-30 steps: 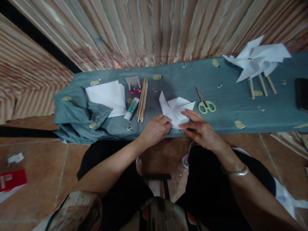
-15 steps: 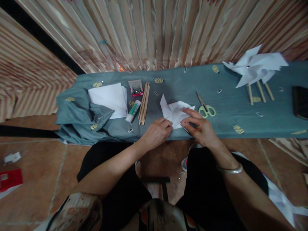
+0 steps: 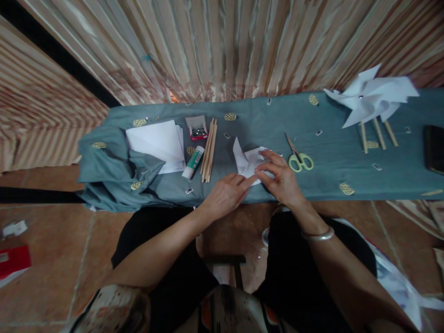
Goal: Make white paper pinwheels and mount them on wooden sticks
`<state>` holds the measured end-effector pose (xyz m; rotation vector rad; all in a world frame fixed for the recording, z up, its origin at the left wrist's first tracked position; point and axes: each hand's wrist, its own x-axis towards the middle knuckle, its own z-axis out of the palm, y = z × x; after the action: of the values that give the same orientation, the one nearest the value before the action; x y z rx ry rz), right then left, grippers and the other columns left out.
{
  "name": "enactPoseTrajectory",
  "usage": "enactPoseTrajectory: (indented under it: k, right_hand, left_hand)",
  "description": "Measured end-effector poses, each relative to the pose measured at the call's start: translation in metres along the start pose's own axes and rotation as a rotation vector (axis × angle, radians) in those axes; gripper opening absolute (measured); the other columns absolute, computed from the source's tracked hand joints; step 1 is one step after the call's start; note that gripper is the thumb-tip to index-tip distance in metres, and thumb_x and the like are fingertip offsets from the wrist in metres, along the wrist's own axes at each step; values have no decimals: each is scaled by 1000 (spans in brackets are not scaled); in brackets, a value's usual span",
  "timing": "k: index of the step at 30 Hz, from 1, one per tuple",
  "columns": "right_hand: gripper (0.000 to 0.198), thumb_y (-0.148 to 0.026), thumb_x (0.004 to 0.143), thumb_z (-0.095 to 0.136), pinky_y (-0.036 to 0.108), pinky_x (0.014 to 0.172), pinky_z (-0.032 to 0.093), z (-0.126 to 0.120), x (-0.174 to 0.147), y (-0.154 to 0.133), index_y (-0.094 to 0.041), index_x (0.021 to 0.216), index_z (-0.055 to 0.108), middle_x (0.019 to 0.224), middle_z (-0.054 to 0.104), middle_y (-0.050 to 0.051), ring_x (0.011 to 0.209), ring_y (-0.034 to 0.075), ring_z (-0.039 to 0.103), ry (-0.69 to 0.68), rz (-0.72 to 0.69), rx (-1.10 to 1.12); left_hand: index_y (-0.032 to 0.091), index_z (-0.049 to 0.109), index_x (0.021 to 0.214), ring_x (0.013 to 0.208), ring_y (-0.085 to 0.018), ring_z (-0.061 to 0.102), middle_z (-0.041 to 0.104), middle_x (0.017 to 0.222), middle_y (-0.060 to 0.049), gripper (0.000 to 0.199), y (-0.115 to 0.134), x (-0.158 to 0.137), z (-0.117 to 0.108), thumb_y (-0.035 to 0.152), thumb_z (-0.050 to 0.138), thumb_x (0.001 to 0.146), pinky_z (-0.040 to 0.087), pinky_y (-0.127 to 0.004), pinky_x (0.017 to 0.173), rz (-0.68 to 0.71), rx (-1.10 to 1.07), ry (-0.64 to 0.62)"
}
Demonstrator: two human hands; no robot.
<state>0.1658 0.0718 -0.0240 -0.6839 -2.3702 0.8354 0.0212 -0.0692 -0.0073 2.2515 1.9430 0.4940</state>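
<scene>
A white paper pinwheel [image 3: 254,158] lies on the cloth-covered table, one of its blades standing up at the left. My left hand [image 3: 227,194] is closed on its near left edge, fingers pressing the paper. With thumb and forefinger pinched together, my right hand [image 3: 279,180] holds a corner of the same paper folded in toward the middle. The fingers hide most of the near and right parts of the paper. Just right of my right hand lie scissors [image 3: 300,161] with pale green handles.
Left of the pinwheel are wooden sticks [image 3: 209,150], a glue stick [image 3: 193,163], a small box of metal pins [image 3: 198,131] and stacked white paper [image 3: 157,143]. Finished pinwheels [image 3: 367,95] on sticks lie at the right, near a dark phone-like object [image 3: 434,148]. A striped curtain [image 3: 222,51] hangs behind.
My right hand has moved left and inward, bringing the paper's right corner toward the centre. My left forefinger now reaches farther right along the paper. The view has shifted slightly.
</scene>
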Motion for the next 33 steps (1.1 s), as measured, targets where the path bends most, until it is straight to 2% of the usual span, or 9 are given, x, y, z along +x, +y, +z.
enactPoseTrajectory:
  k: [8, 20, 33]
  right_hand:
    - [13, -33, 86, 60, 57, 110, 38, 10, 5, 6, -25, 81, 70, 134, 60, 7, 134, 30, 46, 61, 13, -30]
    - [14, -35, 86, 61, 56, 112, 37, 13, 7, 7, -25, 80, 69, 137, 56, 6, 137, 32, 42, 77, 11, -81]
    - [15, -36, 87, 60, 58, 113, 35, 15, 7, 6, -25, 79, 68, 141, 53, 5, 139, 34, 39, 84, -11, -138]
  left_hand:
    - [15, 58, 117, 95, -19, 60, 64, 103, -9, 27, -3, 0, 2, 20, 41, 97, 53, -33, 84, 25, -15, -5]
    - [17, 59, 115, 100, -19, 61, 61, 108, -9, 24, -5, 1, 6, 19, 44, 96, 54, -35, 87, -27, -73, 33]
    - [16, 60, 110, 98, -20, 60, 61, 106, -9, 22, -4, 2, 5, 20, 44, 95, 54, -34, 87, -32, -65, 18]
